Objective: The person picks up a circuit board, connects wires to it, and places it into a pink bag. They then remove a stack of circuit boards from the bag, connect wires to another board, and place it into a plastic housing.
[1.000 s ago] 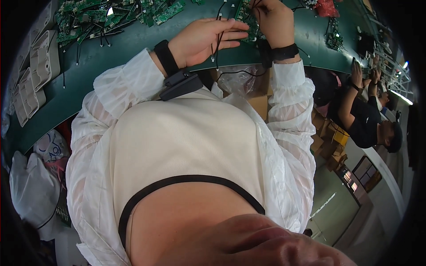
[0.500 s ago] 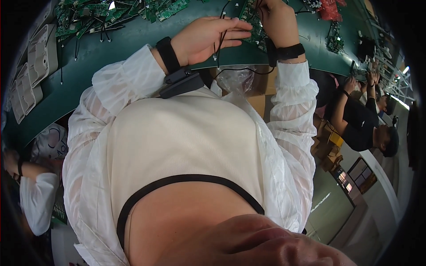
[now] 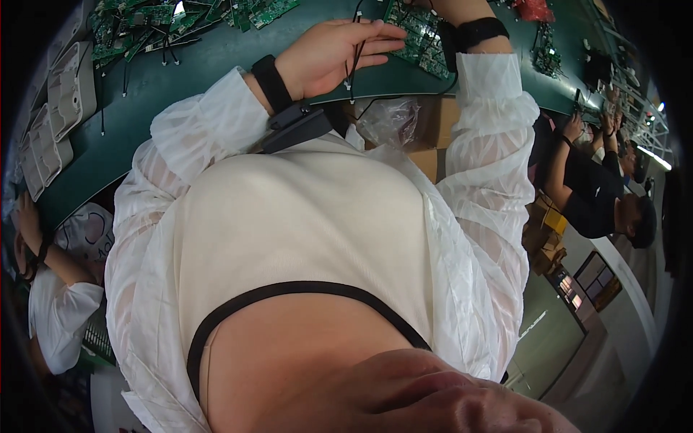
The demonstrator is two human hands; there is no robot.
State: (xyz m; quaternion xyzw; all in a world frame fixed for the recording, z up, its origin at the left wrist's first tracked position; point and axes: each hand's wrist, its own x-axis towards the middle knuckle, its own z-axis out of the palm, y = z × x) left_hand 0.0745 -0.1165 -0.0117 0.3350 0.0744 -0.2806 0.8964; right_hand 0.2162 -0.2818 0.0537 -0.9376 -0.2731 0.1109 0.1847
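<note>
Near the top edge, my left hand [image 3: 333, 56] is over the green bench with its fingers stretched out toward the right. A thin black cable [image 3: 354, 61] with small pale connectors runs between its thumb and fingers and hangs across the palm. My right hand [image 3: 446, 9] is cut off by the top edge, beside a green circuit board [image 3: 422, 40] densely set with small parts. Its fingers are almost wholly out of view, so what they hold does not show. Both wrists wear black bands, and a dark box sits at the left one.
A heap of green circuit boards [image 3: 144, 32] with black leads covers the back left. Grey plastic housings [image 3: 72, 86] line the left edge. A red bag [image 3: 533, 9] and a board with wires [image 3: 546, 54] are at right. Cardboard boxes [image 3: 429, 130] stand below the bench. Other people are on both sides.
My right hand has moved up and slightly right, mostly out of the picture, uncovering more of the circuit board. My left hand has shifted slightly, with the cable still across it.
</note>
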